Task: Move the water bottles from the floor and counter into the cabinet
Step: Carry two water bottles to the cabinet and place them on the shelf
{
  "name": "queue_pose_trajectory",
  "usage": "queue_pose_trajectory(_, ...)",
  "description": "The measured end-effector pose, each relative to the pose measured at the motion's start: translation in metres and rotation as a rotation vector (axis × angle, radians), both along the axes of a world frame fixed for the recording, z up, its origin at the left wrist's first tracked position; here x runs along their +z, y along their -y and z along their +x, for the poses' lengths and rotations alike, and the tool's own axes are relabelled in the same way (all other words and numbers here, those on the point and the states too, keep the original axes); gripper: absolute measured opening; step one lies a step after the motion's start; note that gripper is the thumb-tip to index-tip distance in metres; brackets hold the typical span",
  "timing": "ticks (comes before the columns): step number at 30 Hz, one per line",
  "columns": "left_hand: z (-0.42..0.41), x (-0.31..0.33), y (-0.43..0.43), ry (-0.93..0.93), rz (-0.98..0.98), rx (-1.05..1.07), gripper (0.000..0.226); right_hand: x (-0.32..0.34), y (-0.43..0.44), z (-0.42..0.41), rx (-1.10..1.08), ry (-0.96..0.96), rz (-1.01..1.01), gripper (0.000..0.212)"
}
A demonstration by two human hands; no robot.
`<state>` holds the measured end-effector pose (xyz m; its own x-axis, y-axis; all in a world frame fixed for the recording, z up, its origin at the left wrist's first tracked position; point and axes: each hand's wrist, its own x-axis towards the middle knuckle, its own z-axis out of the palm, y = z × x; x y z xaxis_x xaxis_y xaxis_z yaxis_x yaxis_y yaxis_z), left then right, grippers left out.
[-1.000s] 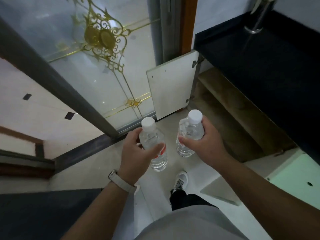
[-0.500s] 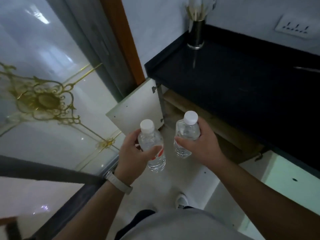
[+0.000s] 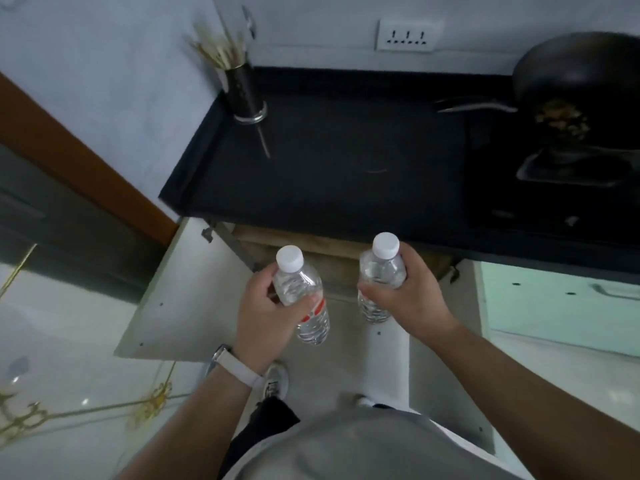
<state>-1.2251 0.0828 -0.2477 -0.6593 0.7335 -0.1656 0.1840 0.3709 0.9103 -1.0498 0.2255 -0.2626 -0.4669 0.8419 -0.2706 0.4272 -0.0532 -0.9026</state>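
Note:
My left hand (image 3: 265, 315) grips a clear water bottle (image 3: 304, 292) with a white cap and a red-banded label. My right hand (image 3: 407, 292) grips a second clear water bottle (image 3: 380, 271) with a white cap. Both bottles are upright at waist height, side by side, just in front of the open cabinet (image 3: 332, 251) under the black counter (image 3: 346, 161). The cabinet's wooden shelf edge shows between the bottles. Its left door (image 3: 180, 299) stands swung out wide.
On the counter, a dark cup of chopsticks (image 3: 244, 98) stands at the back left and a black wok (image 3: 575, 88) sits on a stove at the right. A pale green cabinet door (image 3: 561, 299) is to the right. A glass door with gold ornament fills the left. My feet are on the tiled floor.
The view has swung right from the glass door to face the counter and open cabinet squarely. Both hands kept their bottles and stayed in front of me.

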Motion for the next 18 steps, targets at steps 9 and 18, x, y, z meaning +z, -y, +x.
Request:
queue_pose_trajectory(9, -0.113, -0.016, -0.019, 0.081, 0.022, -0.257, 0.037, 0.0, 0.027, -0.068, -0.276, 0.1, -0.003, 0.056)
queue_pose_trajectory(18, -0.184, -0.059, -0.017, 0.143, -0.023, -0.384, 0.057, -0.016, 0.05, -0.125, -0.386, 0.174, -0.03, 0.041)
